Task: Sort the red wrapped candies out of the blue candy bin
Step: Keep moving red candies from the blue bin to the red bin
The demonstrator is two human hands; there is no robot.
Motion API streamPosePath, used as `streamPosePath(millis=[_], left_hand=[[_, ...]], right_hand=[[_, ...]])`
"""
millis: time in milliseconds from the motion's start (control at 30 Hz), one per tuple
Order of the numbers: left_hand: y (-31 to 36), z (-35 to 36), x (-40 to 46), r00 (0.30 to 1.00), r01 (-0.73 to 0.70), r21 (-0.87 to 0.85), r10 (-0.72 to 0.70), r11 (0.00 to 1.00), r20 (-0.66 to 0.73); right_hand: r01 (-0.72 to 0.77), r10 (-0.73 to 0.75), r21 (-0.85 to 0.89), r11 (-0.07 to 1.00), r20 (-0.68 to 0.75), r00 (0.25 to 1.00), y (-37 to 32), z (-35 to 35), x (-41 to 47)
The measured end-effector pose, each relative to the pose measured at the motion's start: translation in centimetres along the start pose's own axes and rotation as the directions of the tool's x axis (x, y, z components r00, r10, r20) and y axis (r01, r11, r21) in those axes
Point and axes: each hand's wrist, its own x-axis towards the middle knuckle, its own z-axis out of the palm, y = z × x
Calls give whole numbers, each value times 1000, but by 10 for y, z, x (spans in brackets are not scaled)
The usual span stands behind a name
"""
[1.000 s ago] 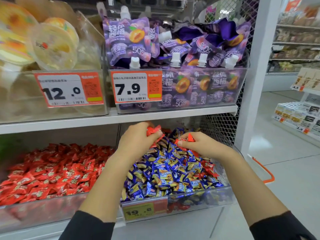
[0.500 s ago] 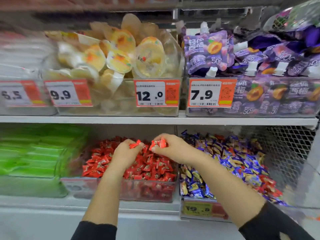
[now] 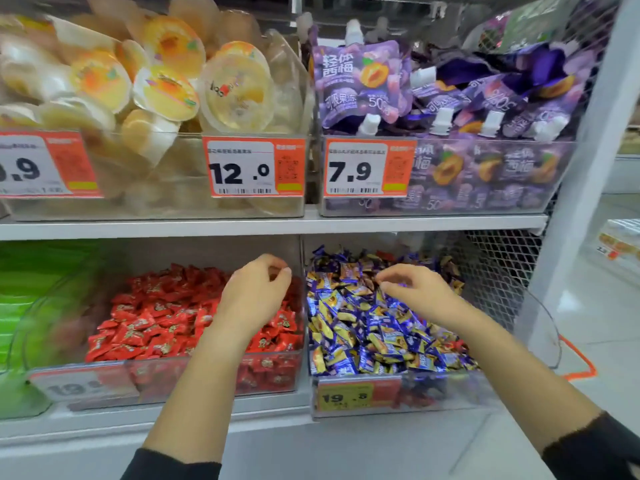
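Note:
On the lower shelf, the clear blue candy bin [image 3: 450, 386] is heaped with blue-and-gold wrapped candies [image 3: 363, 327]. A few red wrappers [image 3: 412, 398] show low down through its front wall. To its left stands the clear bin of red wrapped candies [image 3: 156, 323]. My left hand [image 3: 256, 292] hovers over the right end of the red bin, fingers loosely curled, with nothing visible in it. My right hand [image 3: 415, 292] hovers over the middle of the blue pile, fingers loosely bent and empty.
A bin of green packets [image 3: 31, 306] stands at the far left. The upper shelf [image 3: 277, 225] carries jelly cups [image 3: 235, 91] and purple pouches [image 3: 363, 81] close above my hands. Wire mesh [image 3: 502, 271] and a white post [image 3: 595, 150] close off the right side.
Both hands held red candies over the red bin half a second ago and are now empty. My right hand has moved right, back over the blue bin.

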Motion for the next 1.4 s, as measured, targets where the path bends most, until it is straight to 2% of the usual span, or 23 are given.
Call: streamPosePath(millis=[100, 167, 233, 300, 400, 467, 500, 633, 767, 933, 1067, 1167, 1267, 1400], left_hand=[[41, 36, -11, 945, -323, 27, 321, 946, 65], [57, 59, -13, 894, -424, 47, 409, 905, 182], [60, 83, -13, 862, -446, 122, 389, 887, 325], [57, 102, -12, 831, -438, 257, 279, 861, 482], [55, 119, -12, 813, -439, 399, 166, 805, 559], [57, 122, -12, 817, -426, 402, 154, 811, 555], [58, 122, -11, 818, -423, 396, 155, 815, 554], [57, 121, -11, 812, -428, 375, 167, 823, 560], [54, 117, -9, 812, -405, 325, 173, 855, 557], [58, 102, -10, 876, -326, 168, 230, 930, 425], [61, 82, -9, 954, -223, 67, 204, 972, 221], [60, 64, -6, 978, -173, 31, 168, 984, 120], [57, 57, -6, 978, -182, 14, 179, 983, 107], [59, 60, -9, 958, -203, 54, 187, 978, 219]], right_hand=[[-240, 238, -23, 970, -66, 969, 42, -25, -8], [-368, 361, -91, 925, -85, 929, 64, -35, -12], [-469, 472, -139, 872, -13, 881, 76, -40, -18], [-542, 562, -173, 822, 94, 822, 77, -40, -26], [-561, 610, -250, 789, 216, 762, 84, -31, -29], [-542, 602, -270, 796, 266, 753, 88, -23, -27], [-552, 597, -226, 803, 292, 747, 87, -21, -25], [-629, 572, 74, 774, 346, 744, 83, -16, -19], [-580, 488, 387, 717, 317, 814, 73, -7, -13], [-446, 381, 596, 668, 241, 892, 41, 1, 1], [-352, 271, 557, 752, 226, 936, 3, 9, 1], [-307, 194, 521, 797, 260, 946, -17, 13, -6], [-237, 100, 482, 844, 293, 951, -22, 2, -12], [-180, 96, 349, 920, 246, 965, -10, -28, -16]])
